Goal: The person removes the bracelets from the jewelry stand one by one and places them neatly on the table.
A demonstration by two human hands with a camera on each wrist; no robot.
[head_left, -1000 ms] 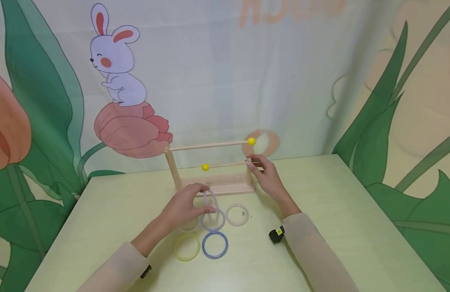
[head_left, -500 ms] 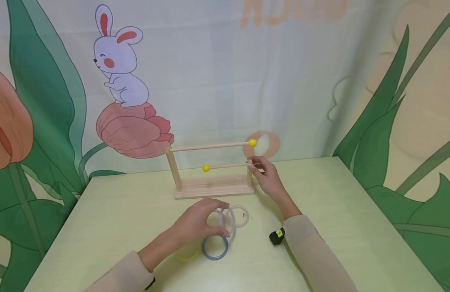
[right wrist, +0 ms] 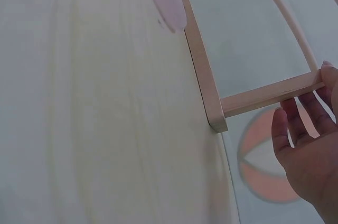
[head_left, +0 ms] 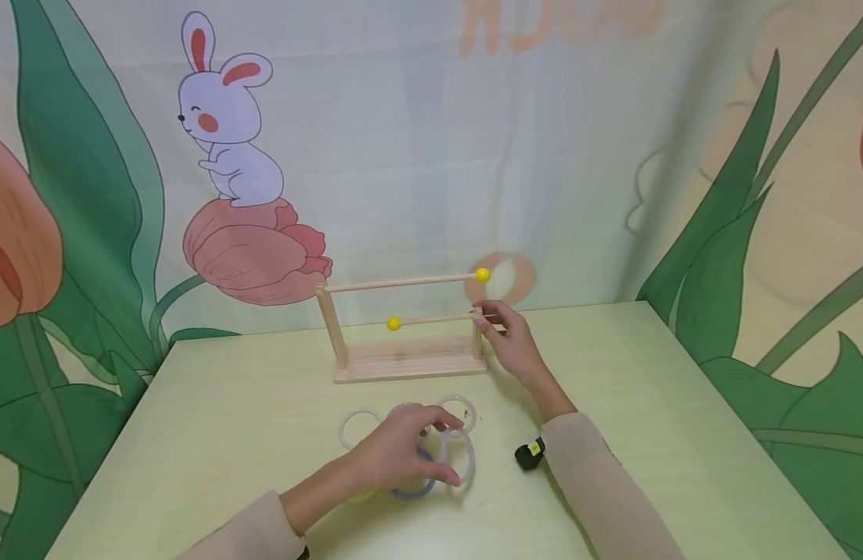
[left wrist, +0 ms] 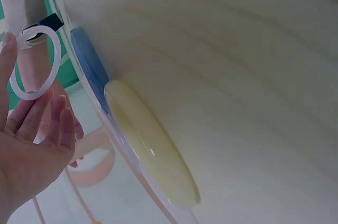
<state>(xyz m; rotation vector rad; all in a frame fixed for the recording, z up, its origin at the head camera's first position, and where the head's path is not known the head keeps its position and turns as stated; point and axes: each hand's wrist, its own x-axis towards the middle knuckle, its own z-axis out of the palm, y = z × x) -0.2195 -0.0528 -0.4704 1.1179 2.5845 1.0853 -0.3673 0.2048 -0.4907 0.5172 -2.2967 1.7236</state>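
Observation:
My left hand (head_left: pixel 396 451) pinches a pale translucent ring (head_left: pixel 471 460) between thumb and fingertips, upright above the table. In the left wrist view the ring (left wrist: pixel 57 55) looks whitish. Beneath this hand, and partly hidden by it, lie a blue ring (head_left: pixel 413 495) and a yellow ring (head_left: pixel 362 496). My right hand (head_left: pixel 513 340) grips the top of the short right post of a wooden stand (head_left: pixel 410 369); the right wrist view has its thumb and fingers around the post (right wrist: pixel 269 96). Two rods with yellow ball ends run across the stand, one from each post.
A clear ring (head_left: pixel 342 430) lies left of the left hand, and a pinkish ring (head_left: pixel 475 412) lies in front of the stand. A small black device (head_left: pixel 528 455) is at the right cuff. Behind the table (head_left: pixel 592 365) hangs a printed curtain (head_left: pixel 375 155).
My left hand has carried the pale ring from near the stand's base toward me and to the right, over the other rings. The right hand keeps its grip on the post.

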